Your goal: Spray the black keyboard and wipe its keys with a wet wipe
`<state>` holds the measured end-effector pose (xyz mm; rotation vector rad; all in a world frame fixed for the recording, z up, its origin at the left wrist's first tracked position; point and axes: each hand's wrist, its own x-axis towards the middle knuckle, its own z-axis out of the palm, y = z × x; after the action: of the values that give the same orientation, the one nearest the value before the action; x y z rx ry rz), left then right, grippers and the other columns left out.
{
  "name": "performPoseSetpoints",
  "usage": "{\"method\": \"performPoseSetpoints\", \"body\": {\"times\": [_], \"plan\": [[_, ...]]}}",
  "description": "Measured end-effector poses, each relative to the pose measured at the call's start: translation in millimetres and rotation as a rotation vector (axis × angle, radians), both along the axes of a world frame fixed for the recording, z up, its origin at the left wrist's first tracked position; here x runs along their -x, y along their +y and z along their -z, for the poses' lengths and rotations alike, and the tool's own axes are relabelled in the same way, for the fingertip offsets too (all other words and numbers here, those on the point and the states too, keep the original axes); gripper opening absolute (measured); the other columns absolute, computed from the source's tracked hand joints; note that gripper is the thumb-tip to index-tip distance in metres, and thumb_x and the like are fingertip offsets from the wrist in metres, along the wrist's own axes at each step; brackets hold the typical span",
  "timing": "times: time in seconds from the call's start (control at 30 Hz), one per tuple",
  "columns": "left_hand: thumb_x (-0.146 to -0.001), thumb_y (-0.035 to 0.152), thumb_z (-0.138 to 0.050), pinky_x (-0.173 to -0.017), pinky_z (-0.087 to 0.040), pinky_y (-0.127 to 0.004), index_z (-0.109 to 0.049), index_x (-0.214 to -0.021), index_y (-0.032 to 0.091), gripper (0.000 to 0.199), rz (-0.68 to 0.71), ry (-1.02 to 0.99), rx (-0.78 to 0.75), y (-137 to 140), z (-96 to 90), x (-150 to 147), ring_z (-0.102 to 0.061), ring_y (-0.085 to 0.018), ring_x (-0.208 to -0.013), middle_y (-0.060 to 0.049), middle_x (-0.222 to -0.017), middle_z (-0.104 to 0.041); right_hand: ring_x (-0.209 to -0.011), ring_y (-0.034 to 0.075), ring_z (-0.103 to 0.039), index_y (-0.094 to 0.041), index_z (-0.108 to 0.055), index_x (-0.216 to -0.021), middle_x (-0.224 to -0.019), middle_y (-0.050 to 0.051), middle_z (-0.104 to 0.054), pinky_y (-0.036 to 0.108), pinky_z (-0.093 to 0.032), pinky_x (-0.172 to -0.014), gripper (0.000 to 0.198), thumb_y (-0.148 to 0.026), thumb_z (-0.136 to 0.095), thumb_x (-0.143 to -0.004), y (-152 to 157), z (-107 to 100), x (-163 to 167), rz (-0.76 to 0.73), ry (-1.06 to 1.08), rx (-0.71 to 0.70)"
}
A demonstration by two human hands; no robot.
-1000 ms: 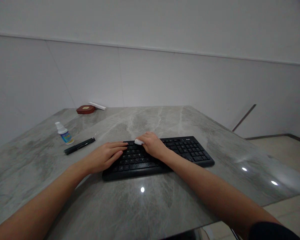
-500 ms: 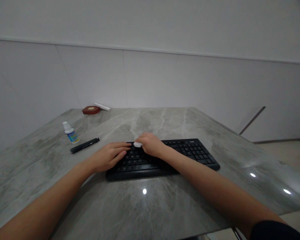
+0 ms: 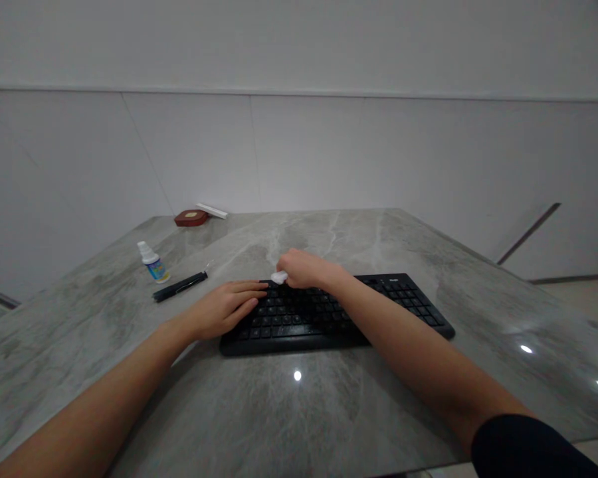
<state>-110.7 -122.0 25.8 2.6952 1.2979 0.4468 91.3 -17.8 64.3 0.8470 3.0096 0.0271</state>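
A black keyboard (image 3: 299,325) lies flat on the grey marbled table in front of me. My left hand (image 3: 226,309) rests on its left end, fingers stretched out over the upper left keys. Closed around a crumpled white wipe (image 3: 279,277), my right hand (image 3: 306,269) is at the keyboard's far edge, left of its middle. Part of the wipe sticks out on the left of the fingers; the rest is hidden in the hand. My right forearm crosses over the right half of the keys.
Left of the keyboard lie a black brush-like tool (image 3: 180,287) and a small white spray bottle (image 3: 153,262) with a blue label. At the back left a reddish-brown box (image 3: 191,218) sits beside a white flat bar (image 3: 212,211). A pale wall (image 3: 299,153) stands behind the table (image 3: 299,425).
My right hand has moved a little away from me with the wipe, up to the keyboard's far edge. My left hand stays on the keyboard. The whole view has shifted slightly.
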Motion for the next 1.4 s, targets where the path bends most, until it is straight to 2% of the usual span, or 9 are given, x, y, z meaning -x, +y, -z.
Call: {"method": "performPoseSetpoints", "body": {"times": [0.17,0.27,0.4,0.57,0.73,0.9,1.1,1.23,1.4], "plan": [[-0.1,0.03,-0.034,-0.11,-0.039,-0.039,-0.057,-0.128,0.02,0.037,-0.005,0.015,0.002,0,1.6,1,-0.049,-0.02,-0.126,-0.005,-0.138,-0.053,-0.085,0.023,-0.066,-0.01,-0.072,-0.088,-0.091,0.016,-0.072,0.026,-0.043,-0.065,0.021,-0.01,-0.053,-0.078,2,-1,-2,0.022,0.019,0.011],[-0.1,0.03,-0.035,-0.109,-0.039,-0.04,-0.057,-0.127,0.02,0.037,-0.007,0.009,0.003,-1,1.0,1,-0.049,-0.021,-0.126,-0.005,-0.137,-0.053,-0.082,0.02,-0.065,-0.012,-0.073,-0.086,-0.089,0.012,-0.073,0.024,-0.041,-0.064,0.019,-0.013,-0.055,-0.078,5,-4,-5,-0.015,0.031,0.069],[-0.1,0.031,-0.035,-0.109,-0.04,-0.04,-0.057,-0.127,0.02,0.037,-0.003,0.007,0.004,-1,-0.4,0,-0.049,-0.021,-0.126,-0.006,-0.137,-0.053,-0.075,0.019,-0.064,-0.011,-0.073,-0.085,-0.083,0.011,-0.073,0.024,-0.038,-0.06,0.017,-0.014,-0.06,-0.074,9,-7,-8,0.02,0.006,0.123],[-0.1,0.031,-0.035,-0.108,-0.041,-0.041,-0.058,-0.126,0.021,0.036,-0.008,-0.006,0.001,0,0.0,0,-0.05,-0.021,-0.125,-0.005,-0.136,-0.054,-0.078,0.018,-0.064,-0.013,-0.073,-0.084,-0.086,0.01,-0.073,0.023,-0.038,-0.062,0.02,-0.011,-0.054,-0.076,9,-4,-6,-0.02,0.061,0.12],[-0.1,0.03,-0.035,-0.109,-0.04,-0.041,-0.057,-0.127,0.022,0.036,-0.003,-0.015,0.004,0,0.0,0,-0.05,-0.022,-0.125,-0.005,-0.136,-0.054,-0.078,0.021,-0.065,-0.01,-0.073,-0.085,-0.087,0.014,-0.073,0.026,-0.04,-0.062,0.022,-0.01,-0.055,-0.073,8,-4,-3,0.022,-0.002,0.105],[-0.1,0.03,-0.035,-0.109,-0.04,-0.041,-0.057,-0.128,0.02,0.037,-0.011,0.003,0.01,0,-0.4,0,-0.05,-0.021,-0.125,-0.006,-0.137,-0.054,-0.081,0.02,-0.065,-0.012,-0.073,-0.085,-0.088,0.012,-0.073,0.025,-0.04,-0.063,0.022,-0.011,-0.053,-0.076,7,-2,1,-0.037,0.046,0.081],[-0.1,0.03,-0.036,-0.108,-0.04,-0.041,-0.056,-0.128,0.022,0.036,0.004,0.0,0.001,0,0.0,1,-0.05,-0.021,-0.125,-0.005,-0.137,-0.054,-0.078,0.023,-0.065,-0.009,-0.073,-0.084,-0.086,0.015,-0.073,0.027,-0.041,-0.062,0.021,-0.012,-0.055,-0.073,9,-4,-1,0.016,-0.005,0.084],[-0.1,0.03,-0.036,-0.109,-0.04,-0.04,-0.056,-0.128,0.021,0.036,0.014,0.001,-0.012,1,1.8,2,-0.05,-0.021,-0.125,-0.005,-0.137,-0.053,-0.079,0.02,-0.064,-0.012,-0.072,-0.083,-0.087,0.011,-0.073,0.025,-0.04,-0.064,0.019,-0.012,-0.054,-0.076,7,1,1,-0.039,0.057,0.084],[-0.1,0.032,-0.034,-0.11,-0.04,-0.037,-0.057,-0.127,0.02,0.037,-0.023,0.016,-0.002,0,1.2,3,-0.051,-0.02,-0.124,-0.005,-0.136,-0.054,-0.07,0.017,-0.061,-0.014,-0.072,-0.078,-0.08,0.008,-0.073,0.024,-0.037,-0.061,0.018,-0.011,-0.054,-0.075,10,7,3,-0.114,0.114,0.12]]}}
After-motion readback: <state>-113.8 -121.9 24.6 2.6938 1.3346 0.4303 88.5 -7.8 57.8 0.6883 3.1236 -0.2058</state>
